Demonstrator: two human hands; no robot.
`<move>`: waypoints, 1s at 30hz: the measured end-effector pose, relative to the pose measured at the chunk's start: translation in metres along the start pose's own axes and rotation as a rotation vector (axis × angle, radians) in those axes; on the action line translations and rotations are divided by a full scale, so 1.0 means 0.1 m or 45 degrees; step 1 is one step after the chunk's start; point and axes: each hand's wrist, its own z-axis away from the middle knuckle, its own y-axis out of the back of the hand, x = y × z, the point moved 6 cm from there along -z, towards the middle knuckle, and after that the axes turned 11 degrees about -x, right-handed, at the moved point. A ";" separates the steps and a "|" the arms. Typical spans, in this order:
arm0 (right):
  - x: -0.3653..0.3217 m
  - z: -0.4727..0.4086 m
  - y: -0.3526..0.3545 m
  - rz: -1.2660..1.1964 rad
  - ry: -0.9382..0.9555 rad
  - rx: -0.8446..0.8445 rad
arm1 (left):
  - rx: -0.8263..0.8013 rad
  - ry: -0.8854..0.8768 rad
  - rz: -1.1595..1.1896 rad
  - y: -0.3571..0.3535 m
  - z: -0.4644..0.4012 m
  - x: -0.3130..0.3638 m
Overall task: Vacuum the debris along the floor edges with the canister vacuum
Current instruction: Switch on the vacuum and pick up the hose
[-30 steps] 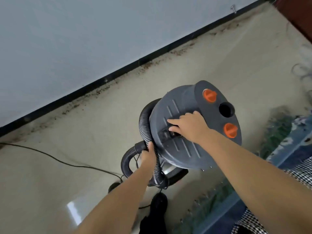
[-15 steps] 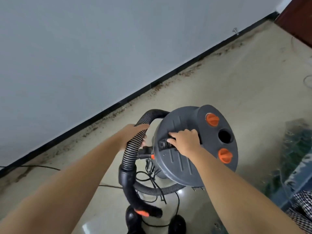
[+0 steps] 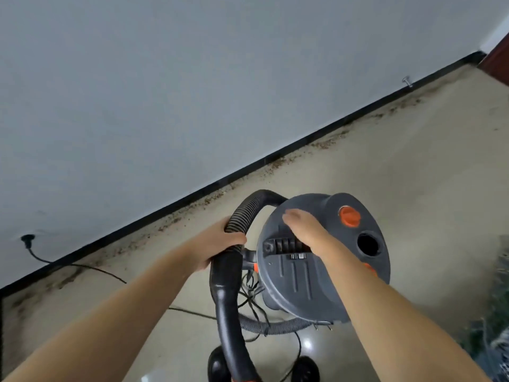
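The grey canister vacuum [image 3: 300,282] stands on the beige floor in the head view, its round lid with orange knobs [image 3: 349,215] facing me. My left hand [image 3: 223,241] grips the ribbed hose [image 3: 249,206] where it joins the black curved tube [image 3: 228,304], left of the canister. My right hand [image 3: 305,230] lies on the lid over the right part of the carry handle [image 3: 283,246], fingers stretched and blurred. Brown debris [image 3: 275,162] lines the black baseboard [image 3: 192,193].
A black power cord [image 3: 96,268] runs across the floor from a wall plug [image 3: 27,239] at the left. A metal door stop [image 3: 407,81] sits far along the wall. A dark wooden door [image 3: 498,62] is at the top right, green patterned fabric [image 3: 495,304] at the right edge.
My left hand moved from low beside the canister up to the hose and closed round it. My right hand's fingers uncurled from the carry handle. The view tilted up toward the wall.
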 end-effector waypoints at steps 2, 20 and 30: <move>-0.18 0.00 -0.02 -0.633 -0.059 -0.174 | 0.067 -0.016 -0.107 -0.19 0.01 -0.04; 0.59 0.85 1.61 -1.298 -0.218 0.431 | -0.251 -0.161 -0.406 -1.73 -0.39 0.64; 1.62 2.14 1.33 -0.523 -0.810 0.191 | -0.587 -0.063 -1.208 -2.15 0.52 0.54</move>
